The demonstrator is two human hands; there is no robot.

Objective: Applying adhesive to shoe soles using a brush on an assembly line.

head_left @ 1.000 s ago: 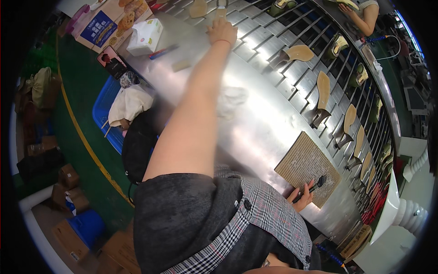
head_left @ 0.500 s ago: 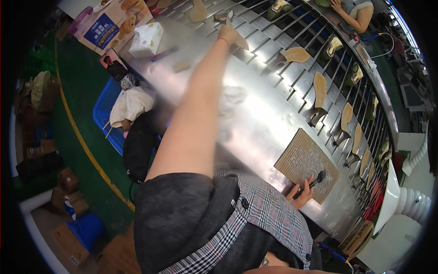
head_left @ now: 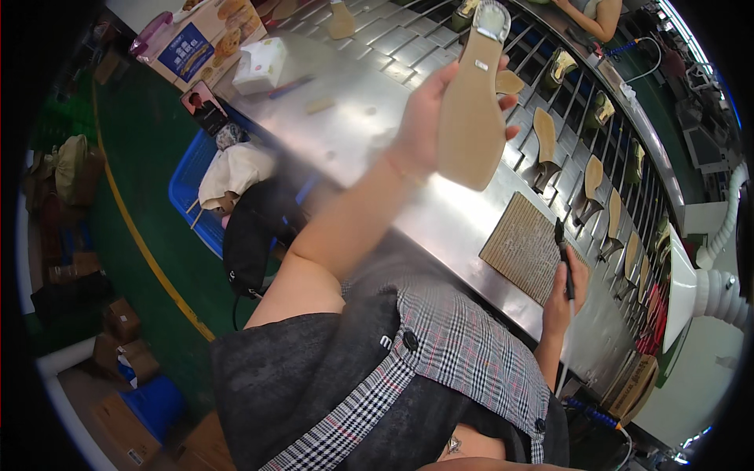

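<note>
My left hand (head_left: 426,114) grips a beige shoe sole (head_left: 471,125), thumb on one side and fingertips curled round the far edge. The sole is held up above the metal table, its wide end toward me; a pale, shiny piece sits at its narrow far end. At the right, my right hand (head_left: 578,275) is closed round the handle of a small black brush (head_left: 569,267), whose head points away from me. The brush is over the edge of a ribbed brown cardboard square (head_left: 525,242) lying on the table.
Heeled beige soles (head_left: 592,174) and several shoes (head_left: 561,66) line a slatted metal conveyor (head_left: 408,47). At far left stand a carton (head_left: 188,47) and a tissue pack (head_left: 259,64). A blue basket (head_left: 182,182) is beside the table. A white duct hood (head_left: 677,290) stands right.
My left hand has taken the sole from the conveyor and drawn it back toward me. My right hand has lifted the brush from the cardboard and moved slightly right.
</note>
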